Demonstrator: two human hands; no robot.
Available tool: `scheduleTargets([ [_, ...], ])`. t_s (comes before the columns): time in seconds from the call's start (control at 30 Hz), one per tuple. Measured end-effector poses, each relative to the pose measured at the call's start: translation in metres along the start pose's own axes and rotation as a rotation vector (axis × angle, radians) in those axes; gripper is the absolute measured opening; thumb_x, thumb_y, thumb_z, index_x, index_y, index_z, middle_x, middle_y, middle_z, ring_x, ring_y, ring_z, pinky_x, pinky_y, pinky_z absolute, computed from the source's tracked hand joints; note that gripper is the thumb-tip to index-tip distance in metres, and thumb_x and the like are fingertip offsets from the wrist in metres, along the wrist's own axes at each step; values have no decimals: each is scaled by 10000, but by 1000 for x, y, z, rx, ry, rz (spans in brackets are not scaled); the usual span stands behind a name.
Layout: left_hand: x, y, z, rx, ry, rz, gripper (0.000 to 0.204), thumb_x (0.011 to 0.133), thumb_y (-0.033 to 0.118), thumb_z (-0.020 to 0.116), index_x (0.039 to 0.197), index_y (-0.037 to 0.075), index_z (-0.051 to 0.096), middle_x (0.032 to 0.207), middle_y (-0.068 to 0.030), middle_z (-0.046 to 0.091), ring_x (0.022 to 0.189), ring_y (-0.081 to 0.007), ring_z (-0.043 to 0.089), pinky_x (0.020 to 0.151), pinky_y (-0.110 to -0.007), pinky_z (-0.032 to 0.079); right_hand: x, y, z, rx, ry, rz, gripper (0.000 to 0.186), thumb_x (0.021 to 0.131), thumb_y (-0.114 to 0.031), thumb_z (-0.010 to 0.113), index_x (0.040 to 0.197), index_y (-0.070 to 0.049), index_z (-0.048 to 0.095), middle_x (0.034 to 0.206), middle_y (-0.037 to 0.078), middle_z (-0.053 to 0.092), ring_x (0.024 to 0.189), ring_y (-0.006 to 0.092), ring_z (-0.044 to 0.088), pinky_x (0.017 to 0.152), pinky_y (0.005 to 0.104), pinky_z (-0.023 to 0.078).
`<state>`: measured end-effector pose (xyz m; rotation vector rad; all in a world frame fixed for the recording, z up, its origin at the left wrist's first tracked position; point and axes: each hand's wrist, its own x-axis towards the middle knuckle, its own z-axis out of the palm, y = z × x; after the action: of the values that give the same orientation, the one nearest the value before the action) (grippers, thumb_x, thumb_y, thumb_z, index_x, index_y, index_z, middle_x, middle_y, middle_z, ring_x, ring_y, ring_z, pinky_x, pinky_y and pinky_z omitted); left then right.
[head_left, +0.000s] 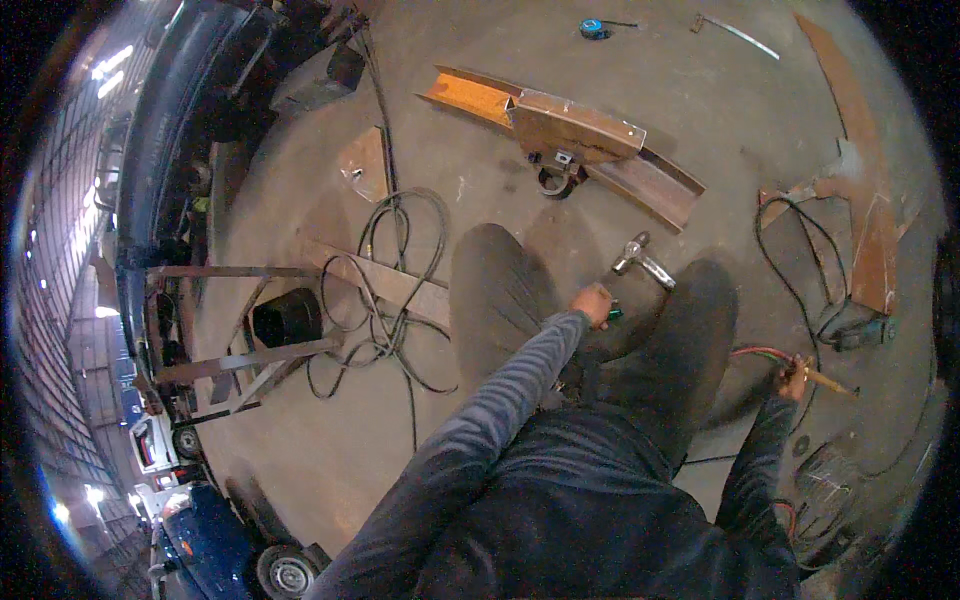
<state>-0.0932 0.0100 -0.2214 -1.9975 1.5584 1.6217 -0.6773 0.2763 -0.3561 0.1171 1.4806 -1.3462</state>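
My left hand [592, 305] grips a hammer-like metal tool [638, 258] with a bright head, held between my knees; something green shows at my fingers. My right hand [790, 376] is closed on a brass torch [824, 381] with red and green hoses [750, 352], low over the floor at my right. Ahead of me lies a steel channel [676, 202], rusty orange at its left end, with a plate assembly [575, 125] on it and a dark ring [558, 180] at its near side.
Black cable coils [420, 290] and flat plates [365, 165] lie left, near a steel frame [240, 371]. A tape measure [595, 29] and a thin bar [740, 38] lie far ahead. Rusty offcuts [865, 230] and cables line the right. Vehicles [215, 535] stand at lower left.
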Motion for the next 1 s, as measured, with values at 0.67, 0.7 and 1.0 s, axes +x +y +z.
scheduleTargets([
  [0.67, 103, -23, 28, 638, 17, 80, 365, 918, 300, 633, 1179, 73, 749, 1282, -191, 687, 1187, -349, 669, 987, -490, 543, -389, -167, 159, 5, 92, -693, 312, 964, -136, 646, 1233, -9, 552, 837, 34, 589, 561, 82, 484, 436, 243, 399],
  [0.7, 98, -17, 24, 566, 35, 81, 358, 919, 297, 635, 1174, 77, 753, 1276, -188, 691, 1188, -344, 669, 980, -486, 548, -407, -182, 196, -86, 108, -689, 348, 961, -144, 646, 1267, -12, 546, 848, 40, 595, 547, 86, 485, 435, 250, 408],
  [1.0, 11, 29, -56, -576, -300, 149, 327, 1038, 392, 524, 1075, 99, 662, 816, -84, 694, 568, -137, 570, 497, -311, 487, -422, -175, 406, -427, -215, -611, 760, 832, -154, 727, 1502, -54, 383, 915, 78, 628, 590, 127, 586, 460, 266, 505],
])
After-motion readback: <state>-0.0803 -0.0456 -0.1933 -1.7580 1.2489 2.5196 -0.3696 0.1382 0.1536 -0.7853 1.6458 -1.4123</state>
